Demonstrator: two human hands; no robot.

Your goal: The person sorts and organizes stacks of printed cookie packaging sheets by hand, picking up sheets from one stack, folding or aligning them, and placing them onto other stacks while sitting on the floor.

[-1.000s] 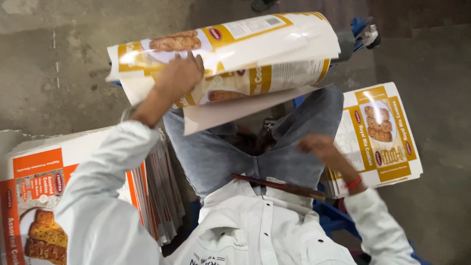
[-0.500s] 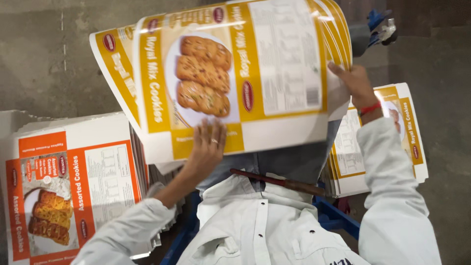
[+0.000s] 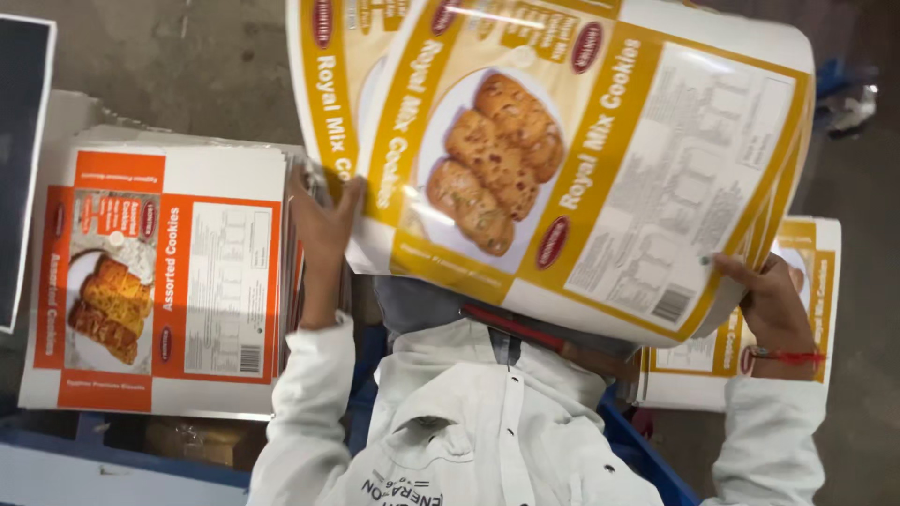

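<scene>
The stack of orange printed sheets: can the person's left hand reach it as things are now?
Probably yes. The left hand grips the edge of the yellow printed sheet right beside the stack of orange printed sheets, and nothing lies between them. It would have to let go first.

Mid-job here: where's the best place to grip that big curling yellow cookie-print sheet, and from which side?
Grip the yellow sheet at its two opposite side edges, coming in from the sides, as the left hand and right hand do now. It is wide, thin and bowing upward, so a single-edge grip would probably let it flop or crease.
</scene>
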